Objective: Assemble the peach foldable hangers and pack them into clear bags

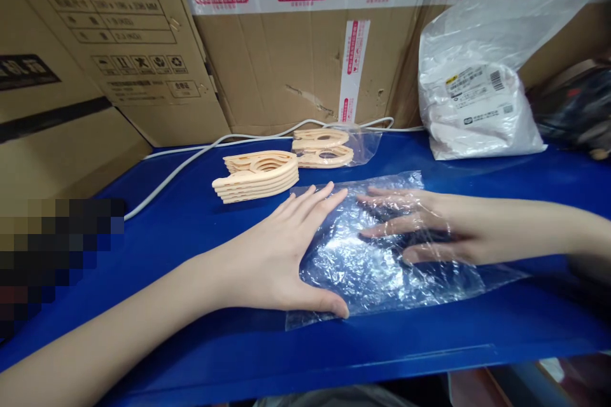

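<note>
A clear plastic bag (353, 267) lies flat and crinkled on the blue tabletop. My left hand (281, 248) presses on the bag's left end, palm down with its fingers spread. From the right, my right hand (429, 222) reaches inside the bag, and the film covers its spread fingers. Nothing shows in either hand's grip. Just beyond my left fingertips sits a stack of cream plastic pieces (258, 181) that look like folded travel hangers. Behind it, similar cream pieces (324, 156) lie in clear film.
Cardboard boxes (286, 57) stand along the back and left of the blue table (229, 356). A white cable (176, 172) runs along the rear. A white plastic package (477, 108) with a label stands at the back right. Dark items (577, 108) sit at the far right.
</note>
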Demonstrator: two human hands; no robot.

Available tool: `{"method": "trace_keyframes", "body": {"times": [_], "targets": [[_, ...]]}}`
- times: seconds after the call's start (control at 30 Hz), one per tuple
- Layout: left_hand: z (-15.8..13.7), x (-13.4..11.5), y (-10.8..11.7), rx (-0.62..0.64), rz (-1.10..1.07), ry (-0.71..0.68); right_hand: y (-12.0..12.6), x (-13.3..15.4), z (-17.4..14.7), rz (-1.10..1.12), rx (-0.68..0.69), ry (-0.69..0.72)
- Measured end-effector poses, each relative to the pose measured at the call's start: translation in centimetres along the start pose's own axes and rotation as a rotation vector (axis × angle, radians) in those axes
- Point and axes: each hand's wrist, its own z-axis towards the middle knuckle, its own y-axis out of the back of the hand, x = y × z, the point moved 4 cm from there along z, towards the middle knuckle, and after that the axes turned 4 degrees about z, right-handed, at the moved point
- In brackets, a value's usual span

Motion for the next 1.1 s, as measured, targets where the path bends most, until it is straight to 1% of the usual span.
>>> {"method": "trace_keyframes", "body": {"times": [0.07,0.2,0.27,0.37,0.47,0.53,0.6,0.7,0.83,1.0,1.1], "targets": [[0.0,-0.1,0.1,0.008,-0.001,0.007,0.9,-0.6,-0.8,0.020,0.050,-0.058],[0.0,-0.2,0.4,-0.014,0.019,-0.022,2.1,-1.4,-1.8,0.065,0.076,-0.121],[0.0,0.0,1.1,-0.083,0.035,-0.055,2.3,-1.6,-2.0,0.078,0.082,-0.134],[-0.2,1.0,2.8,-0.241,0.079,-0.073,2.2,-1.7,-1.9,0.069,0.106,-0.125],[-0.3,2.8,4.7,-0.376,0.146,-0.017,2.0,-1.4,-1.8,0.067,0.106,-0.101],[-0.4,4.4,5.8,-0.420,0.185,0.046,2.0,-1.3,-1.9,0.066,0.066,-0.087],[-0.4,6.0,6.5,-0.427,0.223,0.110,2.0,-1.1,-2.0,0.065,0.014,-0.070],[-0.6,8.1,7.0,-0.401,0.240,0.179,2.1,-1.0,-2.0,0.058,-0.042,-0.045],[-1.0,10.2,6.8,-0.349,0.228,0.297,2.1,-0.9,-1.9,0.023,-0.023,-0.039],[-1.1,11.5,6.4,-0.271,0.197,0.371,2.1,-0.7,-1.9,-0.003,-0.006,-0.035],[-1.2,11.7,6.4,-0.273,0.138,0.400,2.1,-0.6,-1.8,0.004,-0.018,-0.037]]}}
